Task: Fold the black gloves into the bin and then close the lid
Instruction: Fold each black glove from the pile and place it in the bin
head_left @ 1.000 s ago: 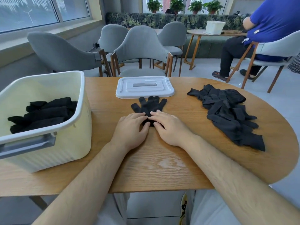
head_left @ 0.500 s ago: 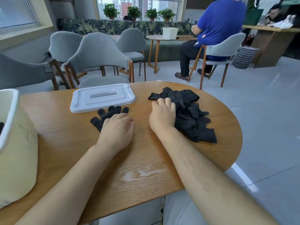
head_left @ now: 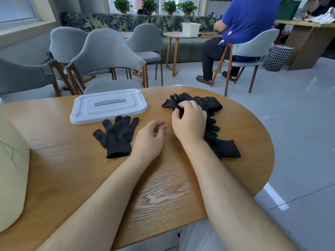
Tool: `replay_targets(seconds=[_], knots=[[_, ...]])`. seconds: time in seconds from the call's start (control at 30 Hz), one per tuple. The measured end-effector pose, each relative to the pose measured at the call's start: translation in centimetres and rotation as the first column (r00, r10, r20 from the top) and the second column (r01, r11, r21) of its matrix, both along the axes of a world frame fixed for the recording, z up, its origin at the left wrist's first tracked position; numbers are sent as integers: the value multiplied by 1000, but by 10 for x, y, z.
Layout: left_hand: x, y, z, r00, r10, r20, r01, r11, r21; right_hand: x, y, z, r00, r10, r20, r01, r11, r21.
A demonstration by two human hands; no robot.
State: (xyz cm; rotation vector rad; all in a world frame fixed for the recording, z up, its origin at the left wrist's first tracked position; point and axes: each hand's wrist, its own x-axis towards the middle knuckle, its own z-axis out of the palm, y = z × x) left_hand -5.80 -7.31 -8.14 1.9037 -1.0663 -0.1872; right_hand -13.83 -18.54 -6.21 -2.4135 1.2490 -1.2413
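The right hand (head_left: 188, 122), flat at the edge of the pile (head_left: 212, 104) half a second ago, is now curling its fingers into it at the table's (head_left: 163, 187) 2 o'clock, pinching a glove there. The left hand (head_left: 149, 137) is lifting off the flat glove (head_left: 117, 136) and hovering at its 3 o'clock, loosely curled, holding nothing. That glove is lying unfolded at the lid's (head_left: 108, 107) 6 o'clock, with the bin (head_left: 12, 160) at 9, so its mate is probably being fetched.

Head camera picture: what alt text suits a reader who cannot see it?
A person's right hand grips a pile of black gloves on a wooden table; the left hand, loosely curled, holds nothing beside one flat glove near a white lid.
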Motion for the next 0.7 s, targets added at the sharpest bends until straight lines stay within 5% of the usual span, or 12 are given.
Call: replay_targets(seconds=[0.2,0.37,0.47,0.6,0.7], knots=[[0,-5,9,908,-59,-415,-13,986,-168,6,9,-6,976,207,75,-216,966,141],[0,-8,4,953,-35,-300,9,996,-87,2,1,-4,971,59,-233,-26,989,146],[-1,-7,4,977,-21,-213,17,1000,-22,2,-6,-5,962,-5,-274,43,990,133],[-1,-7,2,993,-18,-120,16,1000,-16,2,-6,-2,1000,6,24,-6,1000,-23],[0,-8,-1,999,18,-50,-23,994,-106,2,0,3,940,160,301,-124,983,-136]])
